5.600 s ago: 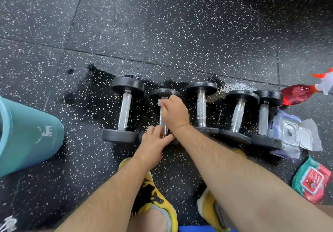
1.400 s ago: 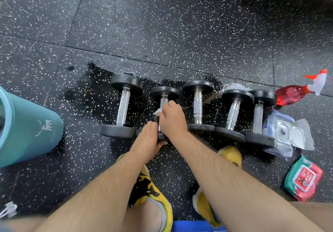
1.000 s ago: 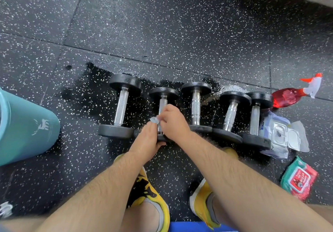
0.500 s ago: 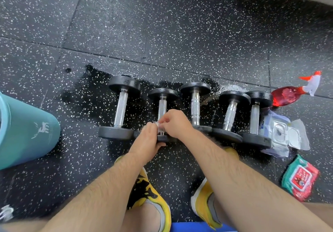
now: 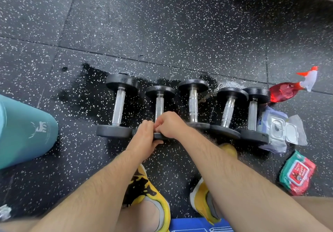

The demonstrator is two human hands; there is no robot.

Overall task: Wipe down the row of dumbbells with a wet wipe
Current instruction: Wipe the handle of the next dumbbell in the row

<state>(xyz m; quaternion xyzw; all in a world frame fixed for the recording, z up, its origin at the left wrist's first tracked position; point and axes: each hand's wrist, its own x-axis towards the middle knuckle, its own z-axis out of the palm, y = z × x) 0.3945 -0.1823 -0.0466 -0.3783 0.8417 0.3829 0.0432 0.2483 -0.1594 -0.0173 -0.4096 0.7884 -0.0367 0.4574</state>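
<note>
Since earlier frame: left grip (image 5: 146, 138) kept curled on near plate of second dumbbell (image 5: 159, 103); right grip (image 5: 171, 125) slid down handle to plate, closed round it. Five-dumbbell row (image 5: 193, 105) laid on wet floor (image 5: 90, 87), flanked by teal tumbler (image 5: 27, 129), spray bottle (image 5: 286, 91), open wipe pack (image 5: 281, 130). Hidden between grips: wet wipe, no longer seen.

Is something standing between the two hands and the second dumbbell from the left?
Nothing visible does. The left hand and the right hand both grip the second dumbbell at the near end of its handle, by the near plate.
</note>
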